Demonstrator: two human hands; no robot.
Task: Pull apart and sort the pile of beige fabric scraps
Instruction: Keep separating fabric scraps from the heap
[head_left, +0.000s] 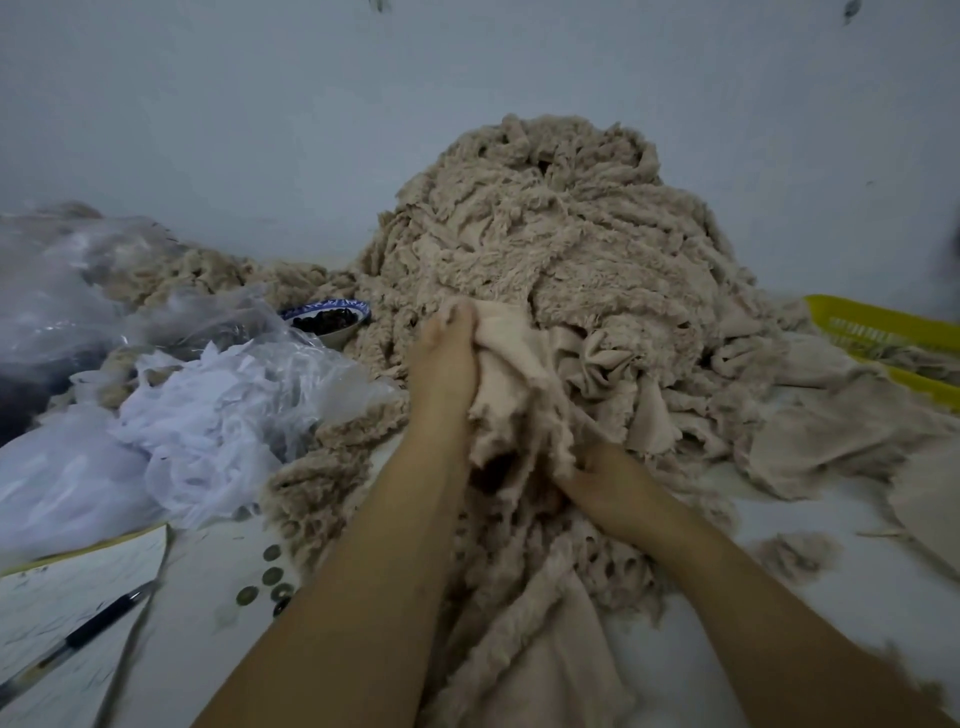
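Head view: the pile of beige fabric scraps (561, 223) rose as a tall, rounded mound straight ahead of me, against a pale wall (260, 104) and on a white surface (810, 525).
Pile texture: shaggy, frayed strips tangled like thick yarn, with smoother flat pieces spilling down its front toward me.
Scrap: one smooth, soft beige scrap (511, 374) with ragged edges hung crumpled between my hands at the foot of the mound.
Left hand: my left hand (447, 358) had its fingers curled tight round the scrap's upper edge.
Right hand: my right hand (608, 488) sat lower, its fingertips buried in the scrap's lower folds and gripping them.
Loose pieces: flat, limp beige cloth lay spread to the right of the mound.
Left side: crinkled clear and white plastic bags (218, 415) were heaped near a blue-and-white bowl (332, 317) of dark bits.
Near corner: a black pen (98, 626) lay on a sheet of paper (67, 582), with round coins (272, 577) just beside it.
Right edge: a yellow slotted plastic basket (883, 325) sat partly under the cloth.
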